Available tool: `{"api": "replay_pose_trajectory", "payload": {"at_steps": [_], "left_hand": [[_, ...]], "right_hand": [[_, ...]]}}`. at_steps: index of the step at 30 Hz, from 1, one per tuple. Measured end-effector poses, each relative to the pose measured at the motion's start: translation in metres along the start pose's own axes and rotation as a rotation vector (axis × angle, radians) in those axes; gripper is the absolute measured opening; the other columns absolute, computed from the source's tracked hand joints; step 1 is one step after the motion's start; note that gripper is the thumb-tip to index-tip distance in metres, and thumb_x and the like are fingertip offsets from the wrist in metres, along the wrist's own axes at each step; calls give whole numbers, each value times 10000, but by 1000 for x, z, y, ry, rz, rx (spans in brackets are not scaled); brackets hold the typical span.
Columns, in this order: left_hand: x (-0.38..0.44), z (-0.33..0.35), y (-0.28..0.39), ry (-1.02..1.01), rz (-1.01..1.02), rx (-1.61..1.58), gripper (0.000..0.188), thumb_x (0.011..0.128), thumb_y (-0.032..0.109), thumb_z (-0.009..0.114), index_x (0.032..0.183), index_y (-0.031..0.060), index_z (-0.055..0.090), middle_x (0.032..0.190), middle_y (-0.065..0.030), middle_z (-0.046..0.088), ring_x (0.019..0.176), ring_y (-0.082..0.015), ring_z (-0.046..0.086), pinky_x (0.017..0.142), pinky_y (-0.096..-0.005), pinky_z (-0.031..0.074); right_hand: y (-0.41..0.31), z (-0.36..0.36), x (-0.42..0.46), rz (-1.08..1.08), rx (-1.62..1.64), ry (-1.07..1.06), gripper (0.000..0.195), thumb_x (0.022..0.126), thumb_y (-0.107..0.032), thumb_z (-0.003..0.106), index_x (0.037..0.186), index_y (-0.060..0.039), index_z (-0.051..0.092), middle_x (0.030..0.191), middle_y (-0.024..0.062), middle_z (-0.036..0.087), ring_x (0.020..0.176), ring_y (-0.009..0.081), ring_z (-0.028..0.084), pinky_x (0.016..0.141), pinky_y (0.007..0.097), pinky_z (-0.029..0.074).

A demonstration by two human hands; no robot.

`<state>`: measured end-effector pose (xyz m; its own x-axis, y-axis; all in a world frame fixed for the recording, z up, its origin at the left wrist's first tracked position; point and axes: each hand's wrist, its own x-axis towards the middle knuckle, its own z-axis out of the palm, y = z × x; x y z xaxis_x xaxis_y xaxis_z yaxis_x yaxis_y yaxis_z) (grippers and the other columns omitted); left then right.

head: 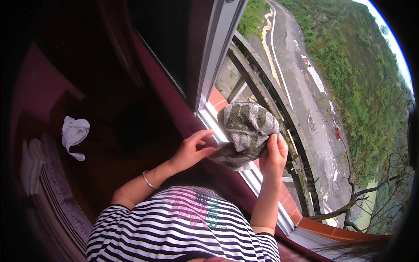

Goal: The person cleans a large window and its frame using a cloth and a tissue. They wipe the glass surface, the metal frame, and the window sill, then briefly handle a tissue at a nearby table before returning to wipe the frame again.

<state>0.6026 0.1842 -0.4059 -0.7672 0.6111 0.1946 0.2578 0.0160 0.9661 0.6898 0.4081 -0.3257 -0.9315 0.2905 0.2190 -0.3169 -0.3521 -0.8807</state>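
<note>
A crumpled grey-green and white patterned cloth [248,122] is held up in front of the window's white sill track [258,178]. My right hand [276,152] pinches its right edge between thumb and fingers. On the other side, my left hand [193,150] has thumb and fingers apart. Its thumb tip is close to the cloth's lower left edge; whether they touch is unclear. The cloth hides part of the sill behind it.
A window frame [216,49] rises beyond my hands, with an orange tiled ledge [288,198] outside it. Farther out are a curved railing [278,98], a road and a wooded slope. In the dark room at left, a white cloth [75,131] lies near a striped bed cover [55,203].
</note>
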Motion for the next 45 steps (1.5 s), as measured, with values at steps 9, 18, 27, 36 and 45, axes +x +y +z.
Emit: {"api": "replay_pose_trajectory", "payload": {"at_steps": [9,18,27,36,45], "left_hand": [[65,30,30,-397,-34,-332,641,818,141,758,1371,18,457,1300,-44,527,1177,-166,507,982,-348,433],[125,65,27,-291,90,-61,158,801,65,724,912,12,624,752,-19,612,675,-114,560,629,-263,461],[128,-18,147,-99,825,316,195,729,2,772,895,20,670,685,-7,451,600,-105,460,506,-244,350],[117,-44,124,320,1371,1062,201,677,80,680,866,150,678,715,17,481,667,-152,504,611,-278,432],[29,11,-20,-23,555,1041,281,803,151,697,1007,-33,637,1066,-165,639,1060,-303,591,957,-426,454]], "right_hand": [[-67,-29,7,-73,-271,-16,349,1015,-193,483,1221,81,547,1157,154,642,1063,228,621,932,361,486],[-168,-61,-37,-662,-272,179,326,995,-219,527,1197,36,550,1163,190,625,1071,283,624,958,431,513],[-208,-81,-113,-650,-1550,1128,294,992,-251,565,974,34,636,932,86,669,795,148,577,752,304,483],[-109,-34,-135,-560,-1771,1104,208,931,-171,644,960,34,663,885,165,684,749,237,620,706,345,498],[36,-76,-158,-99,-1559,928,197,949,-159,586,998,16,664,849,179,689,736,331,667,651,386,504]]}}
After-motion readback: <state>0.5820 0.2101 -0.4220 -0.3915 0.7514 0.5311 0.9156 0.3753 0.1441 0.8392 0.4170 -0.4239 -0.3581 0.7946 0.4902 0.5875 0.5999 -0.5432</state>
